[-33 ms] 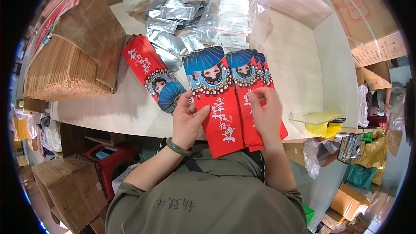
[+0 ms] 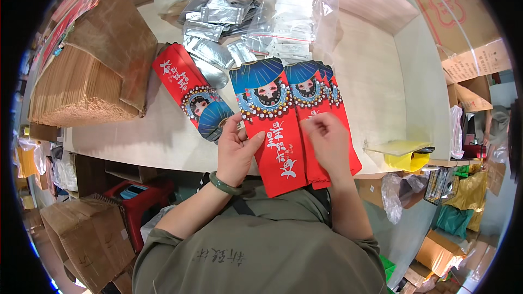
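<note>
My left hand [image 2: 235,149] grips a fanned bunch of long red envelopes [image 2: 280,158] by their left edge, thumb on top. Each is printed with a figure in a pearl-trimmed blue headdress and white lettering. The bunch leans over the table's front edge, its lower end close to my body. Over the right part of the fan is my right hand [image 2: 329,144], fingers curled together, fingertips near the envelope faces. Whether it pinches anything is hidden. Another stack of the same envelopes [image 2: 188,84] lies on the table to the left, turned the other way.
Silver foil packets [image 2: 220,16] and a clear plastic bag with white packets [image 2: 294,11] lie behind the envelopes. A carton packed with brown card [image 2: 87,87] stands at the left. A yellow holder [image 2: 406,160] sits by the table's right front edge [image 2: 376,173].
My right hand has shifted slightly left across the envelopes, its fingers curling in more. My left hand and the bunch stay nearly still.
</note>
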